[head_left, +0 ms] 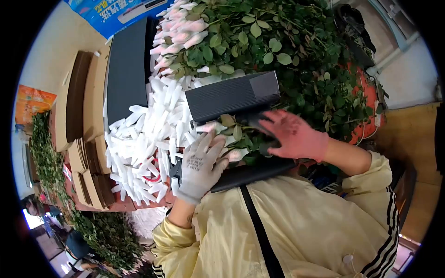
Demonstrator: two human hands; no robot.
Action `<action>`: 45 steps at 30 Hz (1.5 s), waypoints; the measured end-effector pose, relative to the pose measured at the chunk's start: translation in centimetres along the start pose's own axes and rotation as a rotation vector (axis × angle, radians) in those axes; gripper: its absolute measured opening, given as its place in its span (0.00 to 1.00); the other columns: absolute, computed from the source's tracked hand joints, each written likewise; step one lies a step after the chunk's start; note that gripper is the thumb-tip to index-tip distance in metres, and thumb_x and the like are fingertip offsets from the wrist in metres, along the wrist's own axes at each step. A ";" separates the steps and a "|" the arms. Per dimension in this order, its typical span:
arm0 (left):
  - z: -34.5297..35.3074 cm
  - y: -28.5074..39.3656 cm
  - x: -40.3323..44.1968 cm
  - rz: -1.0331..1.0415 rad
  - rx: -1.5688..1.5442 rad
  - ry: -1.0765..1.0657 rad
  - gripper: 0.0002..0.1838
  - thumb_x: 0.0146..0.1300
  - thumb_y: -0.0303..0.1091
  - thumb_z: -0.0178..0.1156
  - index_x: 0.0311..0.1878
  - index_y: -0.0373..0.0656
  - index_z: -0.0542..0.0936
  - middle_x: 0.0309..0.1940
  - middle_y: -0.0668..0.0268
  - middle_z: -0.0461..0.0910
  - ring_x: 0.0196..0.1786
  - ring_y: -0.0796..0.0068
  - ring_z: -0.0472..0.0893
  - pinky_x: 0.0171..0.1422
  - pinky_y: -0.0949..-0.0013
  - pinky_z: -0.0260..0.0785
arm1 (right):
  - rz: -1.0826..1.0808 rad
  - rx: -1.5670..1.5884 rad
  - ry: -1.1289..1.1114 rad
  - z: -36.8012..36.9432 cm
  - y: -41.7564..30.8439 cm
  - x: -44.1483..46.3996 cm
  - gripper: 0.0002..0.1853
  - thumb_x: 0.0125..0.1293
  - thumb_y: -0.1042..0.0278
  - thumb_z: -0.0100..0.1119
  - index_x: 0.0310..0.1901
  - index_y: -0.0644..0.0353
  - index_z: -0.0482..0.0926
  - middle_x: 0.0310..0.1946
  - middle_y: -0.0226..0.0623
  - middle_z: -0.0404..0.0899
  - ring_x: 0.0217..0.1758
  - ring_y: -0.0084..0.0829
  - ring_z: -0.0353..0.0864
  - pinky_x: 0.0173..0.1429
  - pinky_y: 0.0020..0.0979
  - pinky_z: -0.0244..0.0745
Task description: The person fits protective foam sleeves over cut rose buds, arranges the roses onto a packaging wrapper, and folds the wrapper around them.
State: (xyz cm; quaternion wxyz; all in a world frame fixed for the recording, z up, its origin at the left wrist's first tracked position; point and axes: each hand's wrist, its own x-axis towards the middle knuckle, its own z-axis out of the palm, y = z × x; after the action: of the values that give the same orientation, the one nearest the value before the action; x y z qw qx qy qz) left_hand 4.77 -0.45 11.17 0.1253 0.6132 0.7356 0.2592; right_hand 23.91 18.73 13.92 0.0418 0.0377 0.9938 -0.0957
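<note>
My left hand (pixel 199 167), in a pale grey glove, rests by two flower heads in white sleeves; its fingers are stretched out and slightly apart. One sleeved flower head (pixel 237 154) lies beside its thumb, the other sleeved head (pixel 211 126) at its fingertips. Leafy stems (pixel 250 139) run from them toward my right hand (pixel 299 136). That hand wears a pink glove, its fingers spread above the stems, slightly blurred. A black ribbed box (pixel 232 95) lies just beyond both hands. Nearest my body is a black panel (pixel 259 175). A dark tool (pixel 176 172) is partly hidden behind my left hand.
Loose white sleeves (pixel 153 125) are heaped on the left. Behind them lie sleeved flowers (pixel 181 34) and a thick pile of leafy stems (pixel 278 51). A long black board (pixel 130 69) and cardboard pieces (pixel 95 97) stand at the left. A person (pixel 78 245) is at lower left.
</note>
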 end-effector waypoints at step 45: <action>-1.3 1.5 2.4 0.186 0.070 0.102 0.21 0.47 0.34 0.64 0.48 0.42 0.79 0.49 0.57 0.76 0.52 0.55 0.74 0.56 0.57 0.65 | 0.063 0.085 0.326 -13.5 1.2 -7.5 0.25 0.53 0.66 0.60 0.54 0.61 0.73 0.47 0.38 0.77 0.48 0.32 0.77 0.48 0.32 0.71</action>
State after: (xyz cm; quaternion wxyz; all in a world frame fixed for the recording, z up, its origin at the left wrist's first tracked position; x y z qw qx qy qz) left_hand 4.83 1.78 13.35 0.0415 0.6689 0.6894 0.2749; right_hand 30.42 22.03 27.60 -0.1185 0.0857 0.9808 -0.1289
